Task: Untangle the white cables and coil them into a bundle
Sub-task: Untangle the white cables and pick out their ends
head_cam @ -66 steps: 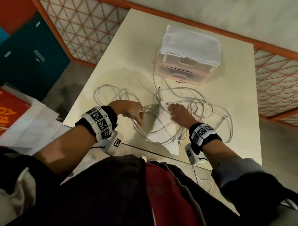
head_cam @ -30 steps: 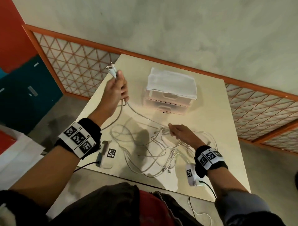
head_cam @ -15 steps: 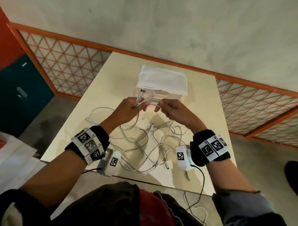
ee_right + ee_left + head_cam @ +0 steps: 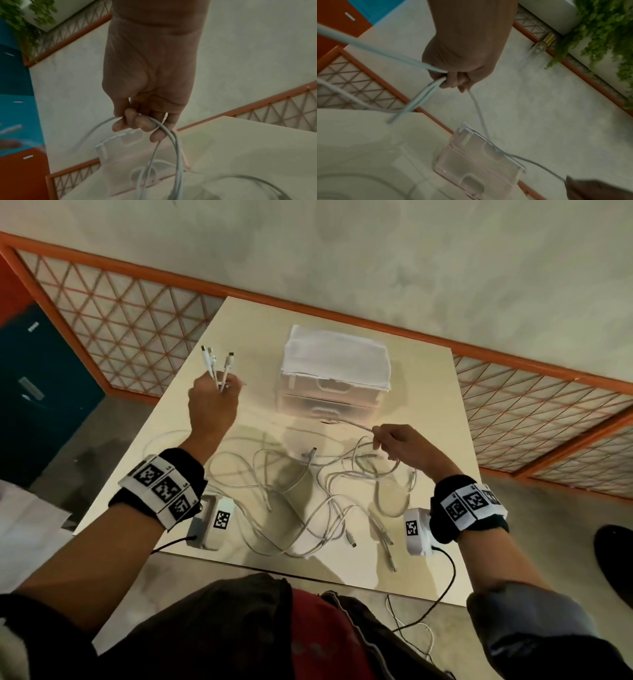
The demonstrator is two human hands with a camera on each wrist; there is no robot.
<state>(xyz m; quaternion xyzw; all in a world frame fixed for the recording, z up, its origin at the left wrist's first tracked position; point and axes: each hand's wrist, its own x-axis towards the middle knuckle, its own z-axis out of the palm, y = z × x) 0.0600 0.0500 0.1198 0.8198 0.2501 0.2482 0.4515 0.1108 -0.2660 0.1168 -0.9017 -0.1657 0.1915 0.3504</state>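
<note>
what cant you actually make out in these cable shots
- Left hand, head view: its back hides the fingers gripping the white cables.
- Clear plastic drawer box: white cloth covers the top; contents unreadable.
- Right hand, right wrist view: motion blur smears the cable.

A pale square table stands on a grey concrete floor. Low railings with orange frames and a diamond lattice run behind it and off to the right. At the left is a cabinet with dark teal and red panels. Green plants hang beyond the railing. The light is dim and warm.
</note>
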